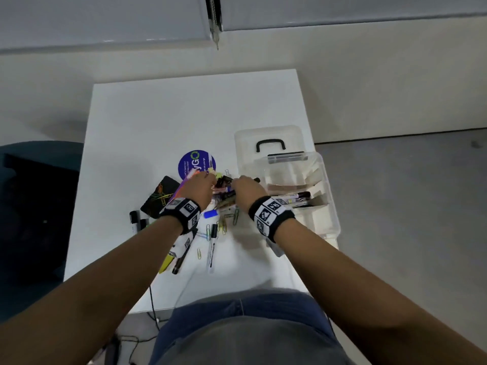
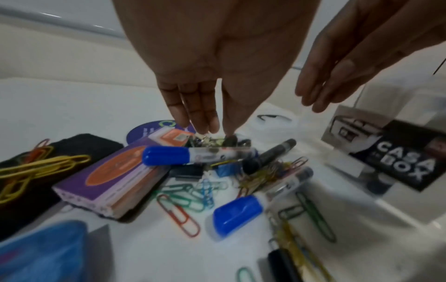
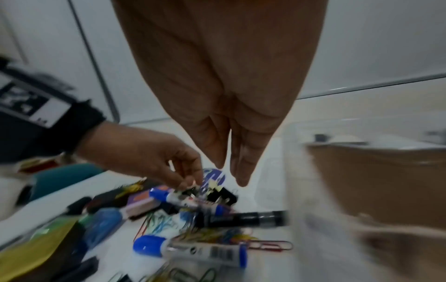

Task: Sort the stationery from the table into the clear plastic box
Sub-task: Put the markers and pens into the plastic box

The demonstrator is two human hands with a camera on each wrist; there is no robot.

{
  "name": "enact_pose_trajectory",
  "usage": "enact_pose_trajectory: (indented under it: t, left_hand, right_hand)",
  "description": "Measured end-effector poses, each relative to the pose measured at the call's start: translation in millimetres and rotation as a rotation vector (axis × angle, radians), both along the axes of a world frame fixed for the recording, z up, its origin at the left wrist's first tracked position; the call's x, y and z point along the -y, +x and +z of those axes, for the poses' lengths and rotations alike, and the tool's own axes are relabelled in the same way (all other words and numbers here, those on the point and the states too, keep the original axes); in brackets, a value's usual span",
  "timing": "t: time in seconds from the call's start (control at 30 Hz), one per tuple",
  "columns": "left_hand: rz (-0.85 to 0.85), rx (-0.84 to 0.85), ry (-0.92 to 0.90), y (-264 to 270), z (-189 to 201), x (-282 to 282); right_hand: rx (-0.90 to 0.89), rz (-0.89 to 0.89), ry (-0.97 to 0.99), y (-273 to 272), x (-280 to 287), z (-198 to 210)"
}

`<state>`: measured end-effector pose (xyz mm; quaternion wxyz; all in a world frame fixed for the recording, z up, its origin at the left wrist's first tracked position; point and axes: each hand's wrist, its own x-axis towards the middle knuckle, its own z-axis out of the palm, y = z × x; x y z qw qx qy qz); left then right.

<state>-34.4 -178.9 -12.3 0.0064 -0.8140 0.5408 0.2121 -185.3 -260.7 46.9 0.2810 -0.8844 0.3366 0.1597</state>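
Left hand (image 2: pixel 217 57) fingertips touch binder clips (image 2: pixel 212 140).

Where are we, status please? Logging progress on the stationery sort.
Left hand fingertips down on binder clips, grip unclear. Right hand open, empty. Clear plastic box holds markers; pile still on table.

Both hands (image 1: pixel 224 189) reach forward, fingers extended downward.
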Motion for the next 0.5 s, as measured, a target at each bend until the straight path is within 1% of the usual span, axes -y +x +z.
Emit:
enact_pose_trajectory:
  t: [0.07,0.13,0.23,0.3,0.37,0.4,0.43,0.5]
  left_hand:
    - [-0.063,0.095,0.052,2.9,-5.7,-2.0]
    - [-0.116,0.158,0.094,3.1,-9.9,-4.3]
    - [-0.101,0.199,0.103,-1.4,-13.4,-7.6]
    - [-0.059,0.188,0.070,-5.2,-11.2,-12.8]
    - [0.007,0.130,0.014,-4.5,-2.4,-24.4]
    - [0.043,0.073,-0.025,-2.4,1.3,-32.4]
    - [0.094,-0.016,-0.067,-0.3,6.2,-41.5]
    - [0.222,-0.210,-0.090,1.8,13.0,-61.5]
  right_hand:
    - [-0.095,0.029,-0.015,18.1,-7.1,-13.7]
    - [-0.167,0.013,-0.048,27.5,-8.2,-28.7]
    - [-0.261,0.005,-0.126,35.9,-8.4,-47.4]
    - [-0.288,0.017,-0.190,42.0,-10.6,-55.7]
    - [-0.321,0.038,-0.229,47.4,-11.6,-59.6]
    - [-0.340,0.057,-0.243,49.4,-10.9,-61.7]
    - [-0.363,0.077,-0.259,50.0,-10.1,-63.5]
    - [-0.377,0.097,-0.282,49.8,-8.1,-66.9]
